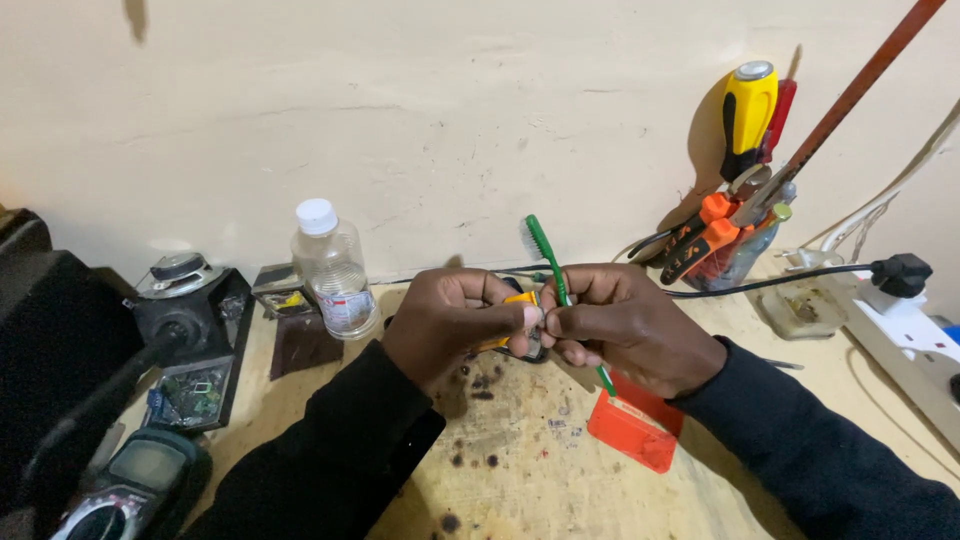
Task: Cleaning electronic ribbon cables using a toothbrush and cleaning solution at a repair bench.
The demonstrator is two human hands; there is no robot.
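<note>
My left hand (pixel 455 320) grips a small orange and black object (pixel 518 300) above the wooden bench, its shape mostly hidden by my fingers. My right hand (pixel 625 325) holds a green toothbrush (pixel 545 255) upright, bristles at the top, handle running down through my fingers. Thumb and fingertips of both hands meet at the small object. An orange flat box (pixel 632 432) lies on the bench just below my right hand.
A clear plastic bottle (pixel 333 265) with a white cap stands behind my left hand. A jar of tools (pixel 735 235) with a yellow-handled screwdriver stands at back right. A white power strip (pixel 915 325) lies at right. A multimeter (pixel 130 485) and dark equipment (pixel 190 335) sit at left.
</note>
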